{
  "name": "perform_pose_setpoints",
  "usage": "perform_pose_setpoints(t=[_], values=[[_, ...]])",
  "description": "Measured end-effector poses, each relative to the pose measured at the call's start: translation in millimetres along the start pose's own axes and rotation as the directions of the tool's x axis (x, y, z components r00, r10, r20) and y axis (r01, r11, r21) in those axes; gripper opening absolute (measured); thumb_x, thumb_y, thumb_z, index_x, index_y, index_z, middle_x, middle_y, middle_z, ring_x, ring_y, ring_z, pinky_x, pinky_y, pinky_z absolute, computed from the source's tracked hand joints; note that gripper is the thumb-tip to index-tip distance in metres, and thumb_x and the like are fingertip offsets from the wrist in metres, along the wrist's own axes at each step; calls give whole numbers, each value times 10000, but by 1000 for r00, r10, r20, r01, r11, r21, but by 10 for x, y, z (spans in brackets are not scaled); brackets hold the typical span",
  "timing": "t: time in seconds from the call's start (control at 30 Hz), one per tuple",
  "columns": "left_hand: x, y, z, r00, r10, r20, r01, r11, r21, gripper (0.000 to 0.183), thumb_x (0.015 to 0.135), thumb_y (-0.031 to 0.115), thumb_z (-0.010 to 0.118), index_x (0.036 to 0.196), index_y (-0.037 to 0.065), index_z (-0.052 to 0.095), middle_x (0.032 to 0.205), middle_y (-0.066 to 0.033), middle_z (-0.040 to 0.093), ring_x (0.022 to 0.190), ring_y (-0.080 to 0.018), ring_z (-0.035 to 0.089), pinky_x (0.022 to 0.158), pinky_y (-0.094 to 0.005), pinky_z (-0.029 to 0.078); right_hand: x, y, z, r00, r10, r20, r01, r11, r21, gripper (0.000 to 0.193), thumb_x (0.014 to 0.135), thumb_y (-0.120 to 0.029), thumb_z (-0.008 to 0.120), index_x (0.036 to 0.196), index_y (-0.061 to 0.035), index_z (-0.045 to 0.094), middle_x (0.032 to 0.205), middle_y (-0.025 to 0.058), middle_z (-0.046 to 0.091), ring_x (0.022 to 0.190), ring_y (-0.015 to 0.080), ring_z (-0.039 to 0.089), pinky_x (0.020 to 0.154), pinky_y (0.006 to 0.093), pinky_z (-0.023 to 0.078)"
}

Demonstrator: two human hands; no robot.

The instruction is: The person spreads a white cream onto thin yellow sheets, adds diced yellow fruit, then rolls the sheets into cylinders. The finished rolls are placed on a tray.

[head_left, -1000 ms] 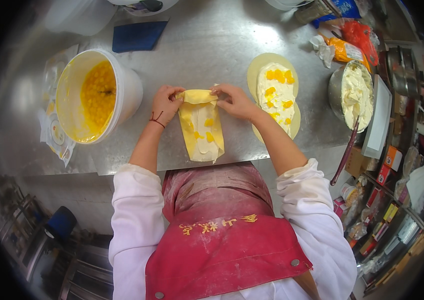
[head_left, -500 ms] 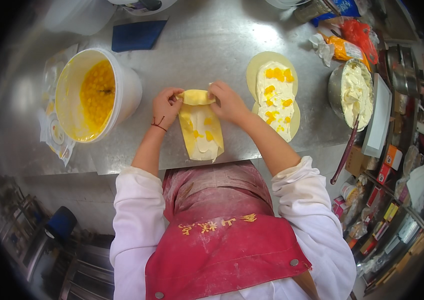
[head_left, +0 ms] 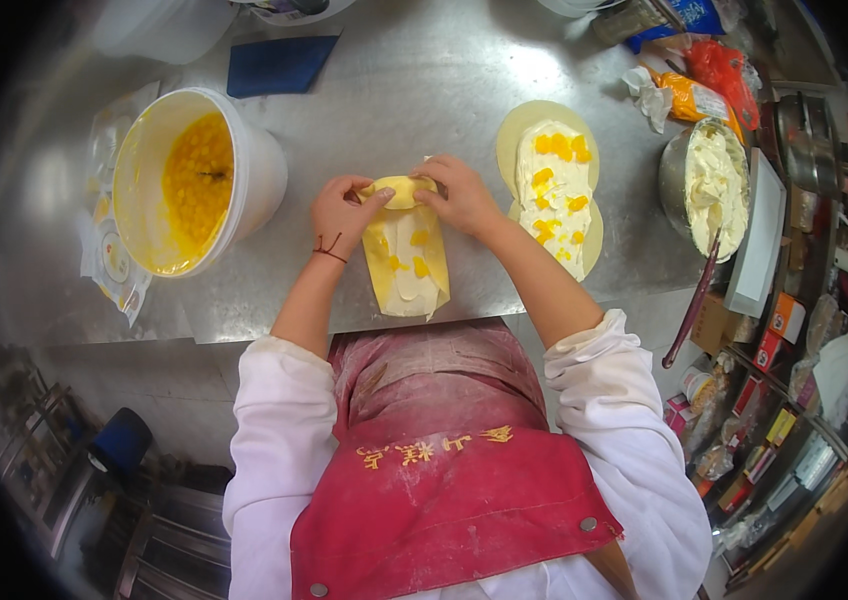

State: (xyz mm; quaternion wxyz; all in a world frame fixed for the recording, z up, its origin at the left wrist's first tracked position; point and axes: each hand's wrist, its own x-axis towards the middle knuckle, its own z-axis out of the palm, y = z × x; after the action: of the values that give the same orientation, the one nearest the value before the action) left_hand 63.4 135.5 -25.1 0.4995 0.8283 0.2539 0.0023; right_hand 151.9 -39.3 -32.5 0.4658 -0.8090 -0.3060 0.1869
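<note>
A yellow crepe [head_left: 407, 265] spread with cream and dotted with orange fruit pieces lies in front of me, its long sides folded in and its far end rolled over. My left hand [head_left: 346, 208] grips the left end of that roll between thumb and fingers. At its right end my right hand [head_left: 459, 197] pinches the roll the same way. To the right lies a second base of two overlapping round crepes [head_left: 512, 140], topped with a strip of cream [head_left: 551, 180] and fruit pieces, touched by neither hand.
On the left stands a white bucket [head_left: 262, 190] of orange fruit pulp [head_left: 197, 180]. A metal bowl of cream [head_left: 719, 185] with a long-handled spreader [head_left: 689, 320] sits at the right. Farther back are a blue scraper-like sheet [head_left: 279, 66] and bright packages [head_left: 699, 98]. The metal table's near edge [head_left: 344, 328] is close to my apron.
Both thumbs have come inward over the roll, and the crepe's far end is folded slightly further toward me. The second crepe base has not moved on the table.
</note>
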Motion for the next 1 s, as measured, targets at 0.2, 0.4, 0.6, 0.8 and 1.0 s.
perform_pose_setpoints(t=[0.2, 0.4, 0.6, 0.8, 1.0], values=[[21, -58, 44, 998, 57, -27, -56, 998, 26, 310, 650, 172, 742, 902, 22, 641, 865, -52, 577, 635, -98, 520, 603, -221, 448, -26, 65, -25, 996, -74, 52, 77, 995, -59, 239, 714, -132, 654, 937, -86, 581, 925, 89, 574, 917, 281, 508, 793, 357, 424], [17, -150, 23, 990, 139, -3, -139, 990, 11, 321, 646, 138, 731, 936, 40, 635, 925, -48, 572, 635, -99, 507, 594, -218, 441, -19, 93, -95, 982, -143, 127, 152, 986, -69, 233, 715, -117, 644, 934, -90, 569, 944, 89, 565, 939, 283, 501, 808, 358, 422], [-21, -144, -42, 986, 142, 87, -143, 990, 15, 297, 657, 90, 710, 939, 38, 635, 986, -60, 552, 707, -114, 544, 605, -221, 457, 4, 28, -216, 947, -150, 284, 172, 983, -55, 266, 700, -77, 638, 946, -82, 537, 965, 90, 533, 957, 283, 496, 800, 351, 427], [-122, -160, -14, 984, 177, 34, -175, 983, -47, 292, 673, 46, 693, 958, 24, 638, 1009, -75, 547, 742, -116, 564, 609, -203, 471, -20, -79, -236, 943, -103, 316, 128, 990, -60, 254, 687, -50, 629, 915, -87, 523, 961, 75, 518, 924, 272, 512, 756, 346, 439], [-180, -204, -54, 978, 203, 43, -201, 978, -51, 279, 681, 16, 664, 959, 37, 643, 1022, -92, 562, 802, -127, 577, 633, -209, 481, -59, -54, -140, 953, -161, 256, 190, 978, -91, 211, 686, -45, 618, 862, -84, 510, 923, 65, 514, 870, 275, 531, 709, 348, 448]])
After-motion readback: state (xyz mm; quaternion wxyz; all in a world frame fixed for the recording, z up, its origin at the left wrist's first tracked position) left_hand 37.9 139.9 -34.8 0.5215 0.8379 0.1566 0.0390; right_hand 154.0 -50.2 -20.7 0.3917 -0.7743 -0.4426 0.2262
